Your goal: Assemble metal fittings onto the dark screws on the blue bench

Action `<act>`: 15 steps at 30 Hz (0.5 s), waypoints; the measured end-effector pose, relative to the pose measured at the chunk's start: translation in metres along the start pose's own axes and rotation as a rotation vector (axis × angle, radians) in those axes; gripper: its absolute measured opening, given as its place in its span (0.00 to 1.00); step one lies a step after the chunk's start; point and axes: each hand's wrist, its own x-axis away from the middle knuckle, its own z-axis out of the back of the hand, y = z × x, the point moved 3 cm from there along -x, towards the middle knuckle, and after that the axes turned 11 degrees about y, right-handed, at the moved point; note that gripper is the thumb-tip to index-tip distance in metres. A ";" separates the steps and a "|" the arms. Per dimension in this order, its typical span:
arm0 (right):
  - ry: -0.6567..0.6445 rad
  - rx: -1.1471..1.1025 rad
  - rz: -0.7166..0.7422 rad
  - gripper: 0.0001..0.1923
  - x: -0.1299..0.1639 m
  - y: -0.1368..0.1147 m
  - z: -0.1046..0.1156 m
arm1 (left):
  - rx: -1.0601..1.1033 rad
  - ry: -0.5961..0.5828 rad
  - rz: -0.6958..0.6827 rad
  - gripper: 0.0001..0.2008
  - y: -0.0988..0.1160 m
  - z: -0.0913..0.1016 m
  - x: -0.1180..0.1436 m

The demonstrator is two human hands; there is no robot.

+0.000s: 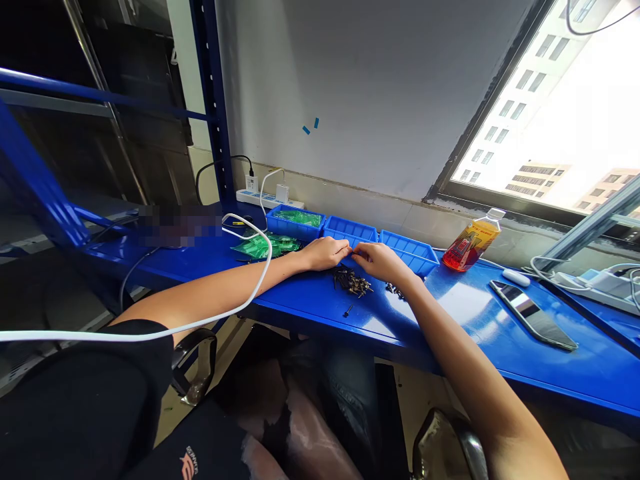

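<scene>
Crinkly green plastic bags point(260, 246) lie left on the glossy blue bench point(465, 320). My left hand point(325, 253) and right hand point(380, 261) meet fingertip to fingertip, pinching something too small to make out, just above a heap of small dark metal screws point(353, 281). Farther right stand a clear bottle point(470, 241) of orange drink and a flat phone point(533, 314).

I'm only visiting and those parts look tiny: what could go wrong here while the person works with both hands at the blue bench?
One small dark screw lies apart from the pile of screws, close to the bench's front edge; it might roll off. The left hand and right hand meet fingertip to fingertip just above the pile, so a slip could scatter pieces. The white cable crosses the left forearm and may snag.
</scene>
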 end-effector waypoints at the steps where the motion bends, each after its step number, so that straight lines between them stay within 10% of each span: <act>1: 0.007 0.003 -0.003 0.09 0.000 0.000 0.000 | -0.004 0.000 -0.001 0.18 0.000 0.000 0.000; 15: 0.088 0.030 -0.068 0.10 0.000 -0.002 0.007 | 0.046 -0.021 -0.003 0.18 0.001 0.001 0.001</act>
